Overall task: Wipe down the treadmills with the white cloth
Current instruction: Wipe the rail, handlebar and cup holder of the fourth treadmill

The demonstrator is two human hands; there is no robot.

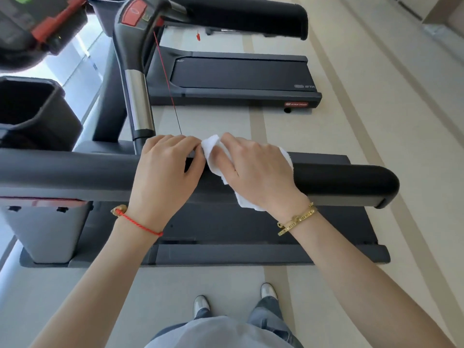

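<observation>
A black padded handrail (346, 179) of the near treadmill (226, 254) runs across the middle of the head view. The white cloth (213, 149) lies draped over the rail. My right hand (256, 169) lies on top of the cloth, fingers curled over it and the rail. My left hand (165, 167) rests on the rail just left of the cloth, and its fingertips pinch the cloth's upper left corner. Most of the cloth is hidden under my right hand.
A second treadmill (238, 76) stands beyond, with its own black handrail (251, 16) and a red safety cord (167, 81) hanging down. A console with cup holders (32, 114) sits at the left. Pale floor lies to the right and around my feet (200, 305).
</observation>
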